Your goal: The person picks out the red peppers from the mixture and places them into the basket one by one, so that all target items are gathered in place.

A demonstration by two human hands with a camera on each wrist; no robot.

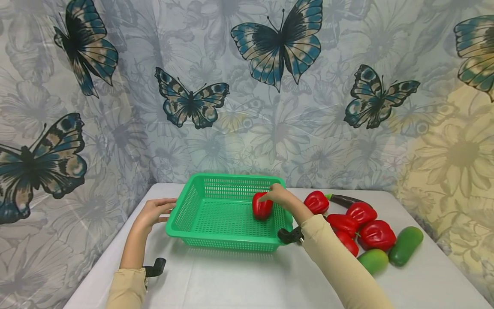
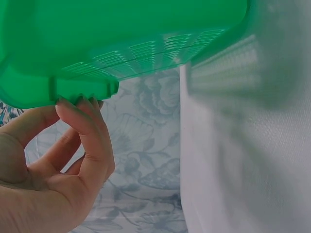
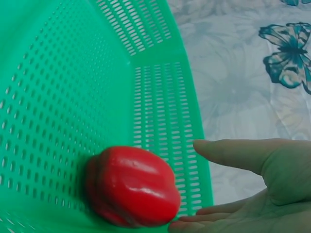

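Note:
A green plastic basket with slotted walls stands on the white table. Inside it, near the right wall, lies a red bell pepper. My right hand reaches over the basket's right rim beside the pepper. In the right wrist view its thumb and fingers are spread apart, with nothing held between them; the fingertips are close to the pepper, and whether they touch it I cannot tell. My left hand is at the left rim, its relaxed fingertips touching the rim's edge in the left wrist view.
Right of the basket lie several more red bell peppers, a dark eggplant, a green mango and a thick green cucumber. A butterfly-print cloth hangs behind the table.

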